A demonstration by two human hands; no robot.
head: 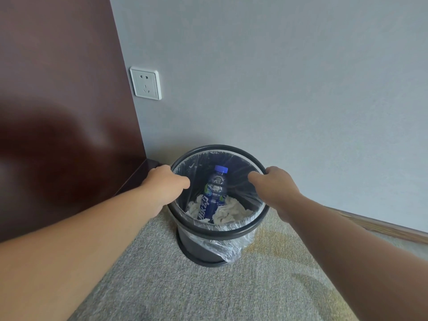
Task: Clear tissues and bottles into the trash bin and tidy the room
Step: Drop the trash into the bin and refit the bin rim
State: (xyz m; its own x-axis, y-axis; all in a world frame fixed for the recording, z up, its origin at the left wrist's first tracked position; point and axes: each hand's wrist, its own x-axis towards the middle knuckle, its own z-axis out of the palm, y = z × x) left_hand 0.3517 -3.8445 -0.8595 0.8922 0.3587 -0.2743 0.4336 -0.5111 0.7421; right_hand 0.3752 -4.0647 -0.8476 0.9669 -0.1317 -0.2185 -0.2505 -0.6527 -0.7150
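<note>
Hands grip opposite sides of the trash bin [216,231]: the left hand [165,181] and the right hand [275,184] each curl over its rim. Inside, a blue bottle [214,193] lies on crumpled tissues [228,210]. An uneven lift could tilt the bin, or drag the loose plastic liner [222,246] off the rim.

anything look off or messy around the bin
Only the clear liner hangs bunched down the front of the trash bin, not snug. The bottle and tissues lie inside; left hand and right hand grip the rim.
</note>
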